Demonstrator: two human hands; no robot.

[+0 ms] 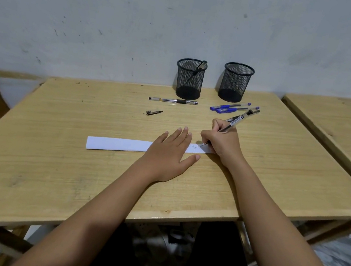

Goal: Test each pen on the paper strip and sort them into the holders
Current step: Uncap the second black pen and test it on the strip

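Note:
A white paper strip (119,145) lies across the middle of the wooden table (53,172). My left hand (168,154) presses flat on the strip, fingers apart. My right hand (221,142) grips a clear black pen (241,117) with its tip on the strip's right end, beside a few scribbled marks. Two black mesh holders stand at the back: the left holder (189,83) has one black pen in it, the right holder (235,82) looks empty. A black pen (173,101), a loose black cap (154,112) and blue pens (231,107) lie on the table.
A grey wall rises right behind the holders. A second wooden table (338,127) stands close on the right. My dark-clothed legs show under the near table edge.

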